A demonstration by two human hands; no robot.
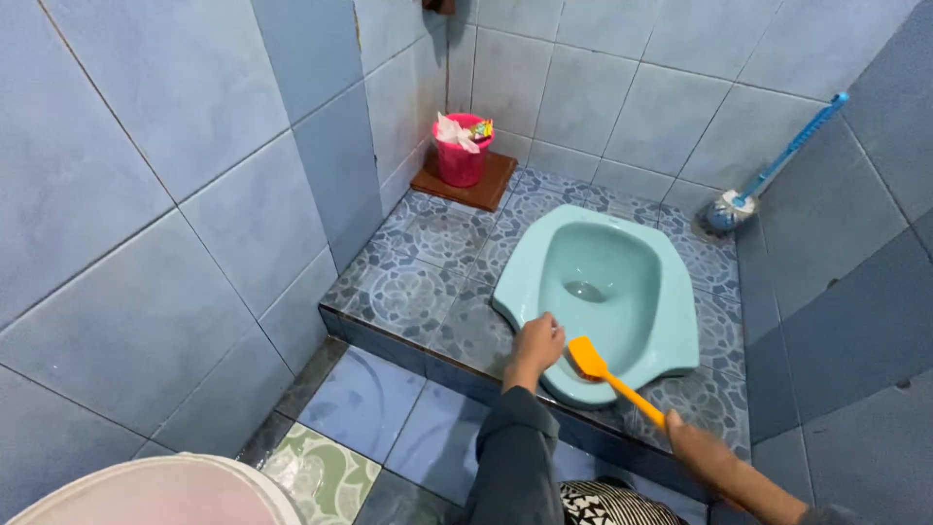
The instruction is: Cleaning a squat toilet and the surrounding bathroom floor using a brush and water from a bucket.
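A light blue squat toilet (671, 321) is set into a raised, patterned tile platform (428, 282). My left hand (537, 344) rests with curled fingers on the toilet's near rim. My right hand (702, 451) grips the handle of an orange brush (593, 362), whose head lies against the near inside edge of the bowl, just right of my left hand. A little water sits at the bottom of the bowl.
A pink bucket (461, 160) holding small items stands on a brown wooden board (488, 185) in the far left corner. A blue-handled toilet brush (768, 175) leans against the right wall. Bottom left shows a white basin's rim (165, 491). Blue tiled walls close in all around.
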